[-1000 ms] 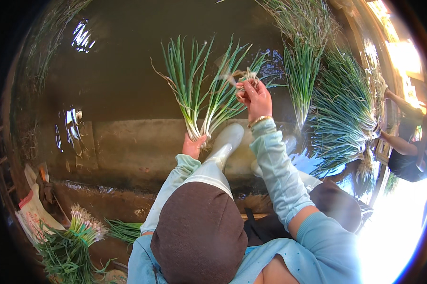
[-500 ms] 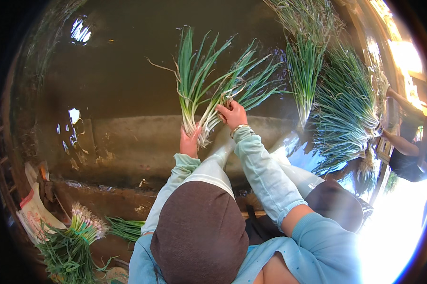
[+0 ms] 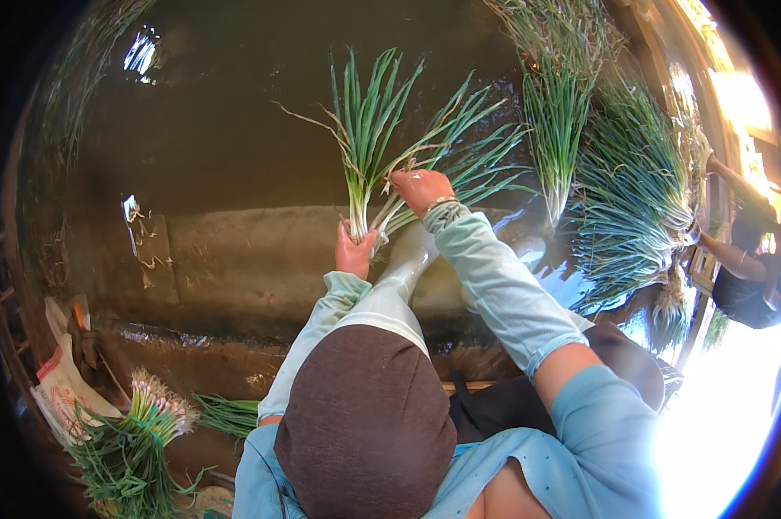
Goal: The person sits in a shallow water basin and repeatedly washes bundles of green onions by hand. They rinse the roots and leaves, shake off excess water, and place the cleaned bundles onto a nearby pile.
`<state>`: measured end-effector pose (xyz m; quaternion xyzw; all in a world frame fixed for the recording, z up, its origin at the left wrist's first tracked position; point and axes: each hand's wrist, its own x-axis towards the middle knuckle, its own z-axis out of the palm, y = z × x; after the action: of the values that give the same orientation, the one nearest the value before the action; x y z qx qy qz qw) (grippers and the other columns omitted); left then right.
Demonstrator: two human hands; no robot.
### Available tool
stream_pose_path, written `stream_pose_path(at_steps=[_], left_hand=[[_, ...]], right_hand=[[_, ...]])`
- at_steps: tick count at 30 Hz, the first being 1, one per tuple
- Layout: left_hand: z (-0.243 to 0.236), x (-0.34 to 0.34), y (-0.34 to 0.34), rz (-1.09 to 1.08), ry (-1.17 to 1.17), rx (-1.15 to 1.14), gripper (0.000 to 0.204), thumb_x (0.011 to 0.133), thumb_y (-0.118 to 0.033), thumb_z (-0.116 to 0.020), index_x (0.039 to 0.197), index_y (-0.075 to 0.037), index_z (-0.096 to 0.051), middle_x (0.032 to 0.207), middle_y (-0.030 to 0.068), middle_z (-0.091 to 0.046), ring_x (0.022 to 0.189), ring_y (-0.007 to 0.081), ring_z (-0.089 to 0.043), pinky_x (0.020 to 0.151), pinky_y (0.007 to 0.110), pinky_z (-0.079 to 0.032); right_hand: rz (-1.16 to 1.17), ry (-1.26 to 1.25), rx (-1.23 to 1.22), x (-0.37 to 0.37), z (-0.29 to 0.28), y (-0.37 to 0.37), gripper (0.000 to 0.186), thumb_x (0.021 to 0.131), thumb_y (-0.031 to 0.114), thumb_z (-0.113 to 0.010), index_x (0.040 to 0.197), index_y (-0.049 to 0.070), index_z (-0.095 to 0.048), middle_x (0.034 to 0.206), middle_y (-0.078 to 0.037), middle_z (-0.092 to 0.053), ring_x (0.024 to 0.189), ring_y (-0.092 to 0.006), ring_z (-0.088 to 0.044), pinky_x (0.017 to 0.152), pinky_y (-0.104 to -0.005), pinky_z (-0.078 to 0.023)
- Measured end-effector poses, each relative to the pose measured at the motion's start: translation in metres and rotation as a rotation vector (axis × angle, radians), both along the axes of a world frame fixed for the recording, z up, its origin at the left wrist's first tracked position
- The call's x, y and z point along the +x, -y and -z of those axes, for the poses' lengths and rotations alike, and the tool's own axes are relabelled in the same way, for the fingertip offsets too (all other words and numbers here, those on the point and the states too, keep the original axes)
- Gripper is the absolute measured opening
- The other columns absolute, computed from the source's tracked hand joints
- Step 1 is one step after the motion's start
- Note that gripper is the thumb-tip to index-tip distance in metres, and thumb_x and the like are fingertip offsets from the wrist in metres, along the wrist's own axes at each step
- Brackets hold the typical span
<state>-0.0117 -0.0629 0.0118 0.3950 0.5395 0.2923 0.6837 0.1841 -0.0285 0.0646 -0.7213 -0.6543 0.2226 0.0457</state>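
Observation:
A bunch of spring onions (image 3: 364, 164), with white stems and green leaves fanning upward, is held over muddy water in my left hand (image 3: 355, 251), whose fingers are closed round the root end. My right hand (image 3: 418, 189) is pinched among the middle leaves, on some thin, withered tan strands at the bunch's centre. Its fingertips are partly hidden by the back of the hand. Below the bunch, one of my white rubber boots (image 3: 399, 268) stands at the concrete ledge (image 3: 234, 259).
More green onion bundles (image 3: 624, 199) lie along the right, where another person (image 3: 745, 277) reaches in with both arms. At the lower left are a tied onion bundle (image 3: 139, 441), loose greens (image 3: 226, 413) and a white sack (image 3: 66, 389). Long leaves (image 3: 550, 35) float at the top right.
My right hand has come down and leftward from beside the upper right leaves to the bunch's middle. The bunch in my left hand has shifted slightly upward and right, its leaves spread differently.

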Motion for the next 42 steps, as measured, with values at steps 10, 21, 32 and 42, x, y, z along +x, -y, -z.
stream_pose_path(at_steps=[10,21,32,42], left_hand=[[0.008,-0.002,-0.001,-0.012,0.147,0.104,0.032,0.084,-0.007,-0.064,0.111,-0.003,-0.046,0.097,0.0066,-0.061,0.085,0.0142,-0.059,0.073,0.028,-0.049],[0.039,-0.023,-0.004,-0.069,-0.025,-0.108,0.038,0.079,-0.009,-0.073,0.108,0.000,-0.050,0.094,0.0075,-0.062,0.083,0.0145,-0.059,0.071,0.031,-0.049],[0.010,-0.046,-0.004,-0.083,0.224,-0.395,0.017,0.084,-0.014,-0.068,0.096,-0.002,-0.062,0.078,0.0022,-0.062,0.065,0.0123,-0.059,0.058,0.028,-0.048],[-0.003,-0.053,-0.005,-0.061,0.264,-0.482,0.024,0.086,-0.017,-0.065,0.102,-0.001,-0.061,0.087,0.0079,-0.065,0.074,0.0169,-0.063,0.066,0.031,-0.051]], right_hand=[[0.062,-0.952,-0.218,-0.038,-0.010,0.021,0.017,0.088,0.020,-0.057,0.087,0.003,-0.058,0.069,-0.010,-0.061,0.061,-0.0216,-0.060,0.056,-0.0343,-0.047],[0.085,-1.265,-0.246,0.002,-0.103,-0.014,0.020,0.095,0.025,-0.055,0.096,0.006,-0.061,0.069,0.003,-0.057,0.055,-0.0026,-0.049,0.047,-0.0175,-0.040],[0.718,0.475,0.083,0.268,-0.063,-0.057,0.061,0.090,0.056,-0.044,0.132,0.011,-0.041,0.096,-0.022,-0.066,0.089,-0.0357,-0.065,0.078,-0.0443,-0.051],[0.816,-1.005,-0.196,0.112,0.029,-0.057,0.019,0.090,0.017,-0.056,0.089,-0.001,-0.061,0.073,-0.009,-0.067,0.047,-0.0064,-0.053,0.039,-0.0209,-0.042]])
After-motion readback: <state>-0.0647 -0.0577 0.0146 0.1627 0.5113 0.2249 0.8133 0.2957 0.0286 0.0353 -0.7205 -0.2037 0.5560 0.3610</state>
